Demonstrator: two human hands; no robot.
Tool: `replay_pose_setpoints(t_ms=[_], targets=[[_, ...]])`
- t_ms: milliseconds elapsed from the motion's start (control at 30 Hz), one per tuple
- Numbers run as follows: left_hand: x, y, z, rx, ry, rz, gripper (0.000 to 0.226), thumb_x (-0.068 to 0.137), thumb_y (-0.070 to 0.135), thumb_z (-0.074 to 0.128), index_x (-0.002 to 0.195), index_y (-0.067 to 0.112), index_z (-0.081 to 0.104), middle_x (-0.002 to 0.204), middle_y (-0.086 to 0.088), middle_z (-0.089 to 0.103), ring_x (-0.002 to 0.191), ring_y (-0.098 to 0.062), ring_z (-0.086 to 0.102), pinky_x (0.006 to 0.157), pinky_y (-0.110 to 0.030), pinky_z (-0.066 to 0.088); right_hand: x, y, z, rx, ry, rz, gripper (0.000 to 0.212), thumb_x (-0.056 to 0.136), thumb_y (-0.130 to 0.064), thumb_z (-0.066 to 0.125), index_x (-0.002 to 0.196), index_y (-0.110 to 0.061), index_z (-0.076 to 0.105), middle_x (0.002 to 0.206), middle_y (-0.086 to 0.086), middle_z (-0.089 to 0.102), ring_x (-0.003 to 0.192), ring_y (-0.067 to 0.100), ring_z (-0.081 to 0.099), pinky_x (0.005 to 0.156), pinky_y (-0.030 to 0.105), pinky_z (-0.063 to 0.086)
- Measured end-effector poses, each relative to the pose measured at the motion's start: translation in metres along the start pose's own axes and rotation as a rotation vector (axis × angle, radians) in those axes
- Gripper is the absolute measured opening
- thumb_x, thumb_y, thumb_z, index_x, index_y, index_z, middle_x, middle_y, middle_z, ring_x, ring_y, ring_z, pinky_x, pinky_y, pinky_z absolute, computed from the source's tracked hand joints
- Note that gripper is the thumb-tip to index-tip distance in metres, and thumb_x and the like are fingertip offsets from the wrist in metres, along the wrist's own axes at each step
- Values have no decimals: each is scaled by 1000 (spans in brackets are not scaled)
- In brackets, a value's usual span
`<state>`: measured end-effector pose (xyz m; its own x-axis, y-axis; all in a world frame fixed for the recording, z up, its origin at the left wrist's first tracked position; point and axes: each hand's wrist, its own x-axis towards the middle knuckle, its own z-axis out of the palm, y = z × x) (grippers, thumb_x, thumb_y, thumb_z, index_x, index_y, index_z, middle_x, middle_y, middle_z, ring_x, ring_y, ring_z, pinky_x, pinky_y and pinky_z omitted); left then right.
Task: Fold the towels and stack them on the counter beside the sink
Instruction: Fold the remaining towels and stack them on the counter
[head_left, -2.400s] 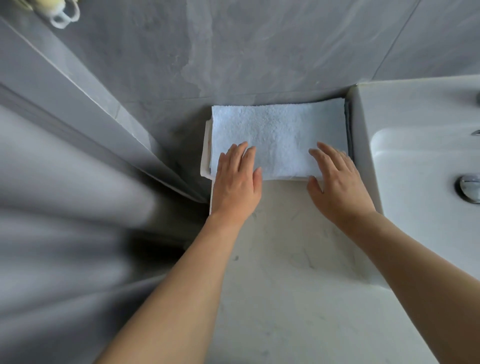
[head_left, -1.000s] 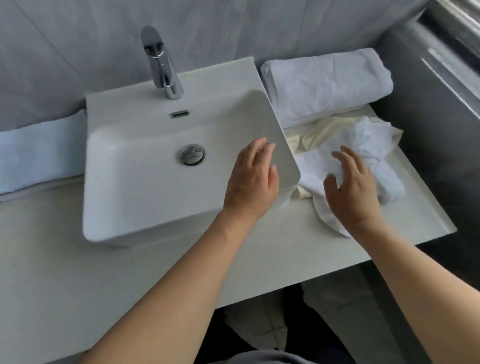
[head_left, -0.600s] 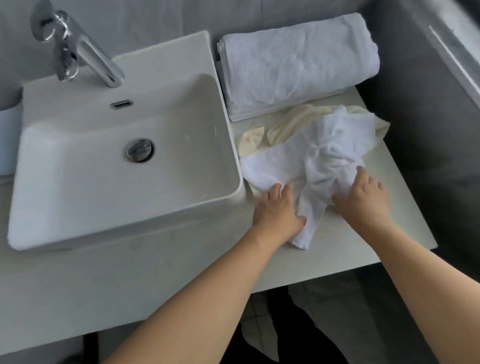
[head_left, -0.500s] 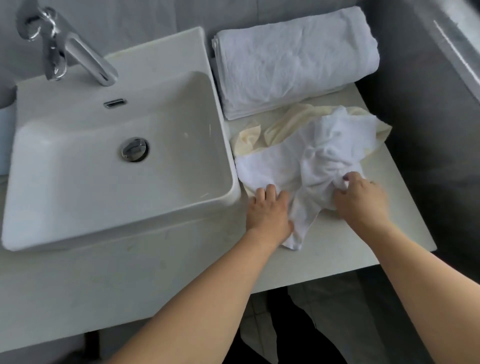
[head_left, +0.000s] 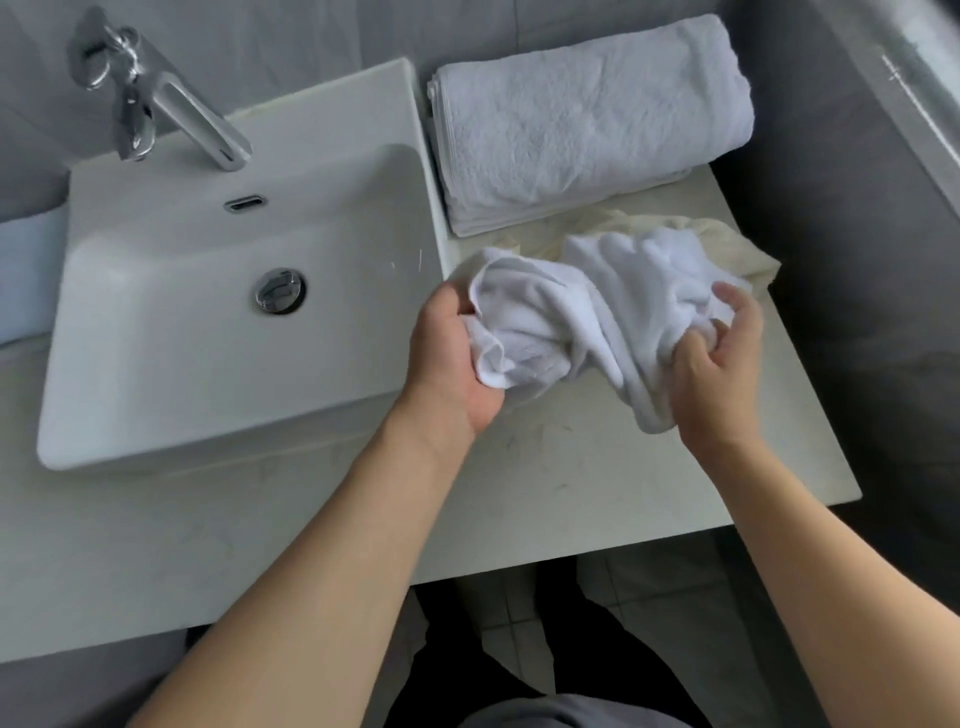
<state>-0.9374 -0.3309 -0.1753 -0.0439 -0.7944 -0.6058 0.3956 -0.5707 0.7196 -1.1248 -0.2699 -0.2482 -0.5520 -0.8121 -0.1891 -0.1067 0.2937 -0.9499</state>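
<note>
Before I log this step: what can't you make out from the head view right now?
- Cream cloth: mostly hidden under the crumpled white towel.
- Left hand fingertips: buried in the towel's folds.
- Right hand: its exact hold is blurred.
- Pale folded towel left of the sink: cut off by the frame edge.
- Layer count in the folded white towel: too fine to tell.

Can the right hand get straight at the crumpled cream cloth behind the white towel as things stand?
Probably not yet. The right hand grips the crumpled white towel, as does the left hand, and that towel covers most of the crumpled cream cloth. Only the cloth's far edge shows, so the towel must go first.
</note>
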Motion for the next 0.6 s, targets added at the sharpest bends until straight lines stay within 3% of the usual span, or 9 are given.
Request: replay_pose_setpoints(t_ms=[67, 133, 200, 267, 333, 433, 500, 533, 600], targets=[[-5, 9, -6, -79, -144, -166, 52, 97, 30, 41, 65, -1, 67, 55, -12, 62, 52, -16, 66, 50, -17, 52, -1, 3, 8, -39, -101, 17, 67, 90, -8, 44, 149, -30, 25, 84, -3, 55, 68, 1, 54, 63, 14, 47], [-10, 13, -11, -74, -242, -293, 40, 87, 40, 53, 96, 4, 70, 84, -12, 66, 77, -22, 68, 67, -26, 54, 0, 3, 17, -100, -228, 45, 66, 87, -11, 49, 147, -33, 34, 96, -2, 63, 83, 4, 62, 75, 21, 52], [-12, 6, -23, 23, -289, -357, 43, 84, 42, 60, 110, 8, 67, 97, -12, 64, 87, -25, 65, 72, -29, 53, 0, 3, 26, -195, -287, 78, 42, 80, -14, 50, 118, -24, 65, 95, 2, 70, 89, 13, 64, 78, 30, 53], [-11, -5, -38, 169, -284, -408, 39, 82, 38, 66, 105, 7, 68, 94, -12, 68, 83, -25, 66, 69, -30, 54, -6, 3, 33, -282, -288, 73, 21, 76, -12, 51, 84, -12, 70, 77, 8, 68, 72, 16, 58, 64, 26, 47], [-8, -18, -60, 476, -246, -364, 50, 72, 37, 81, 109, 6, 69, 95, -11, 74, 80, -27, 69, 64, -33, 52, -14, 4, 38, -396, -291, 9, 13, 79, -8, 52, 76, -9, 65, 75, 4, 63, 71, 18, 52, 59, 22, 37], [-8, -43, -92, 1252, -254, -301, 79, 53, 55, 87, 118, 17, 64, 102, -3, 74, 88, -22, 72, 64, -31, 55, -27, 5, 47, -406, -283, -66, 12, 81, -6, 51, 76, -10, 61, 82, -2, 54, 79, 15, 50, 67, 23, 35], [-11, -62, -108, 1619, -186, -237, 46, 65, 47, 77, 103, 23, 68, 89, 1, 72, 82, -23, 72, 57, -25, 47, -35, -2, 55, -298, -258, -30, 14, 81, -8, 50, 71, -10, 59, 74, -2, 56, 71, 13, 51, 61, 25, 38], [-13, -69, -115, 1640, -134, -202, 27, 73, 38, 70, 95, 24, 69, 83, 1, 71, 80, -24, 70, 57, -24, 45, -39, -7, 60, -229, -260, -6, 17, 80, -9, 48, 65, -8, 54, 66, -1, 53, 63, 12, 47, 56, 25, 36], [-17, -71, -130, 1392, -31, -214, 7, 80, 27, 63, 83, 24, 68, 72, 1, 66, 72, -23, 67, 58, -24, 44, -48, -17, 71, -125, -305, 35, 21, 75, -15, 44, 57, -5, 40, 58, 3, 37, 58, 15, 34, 54, 30, 27]])
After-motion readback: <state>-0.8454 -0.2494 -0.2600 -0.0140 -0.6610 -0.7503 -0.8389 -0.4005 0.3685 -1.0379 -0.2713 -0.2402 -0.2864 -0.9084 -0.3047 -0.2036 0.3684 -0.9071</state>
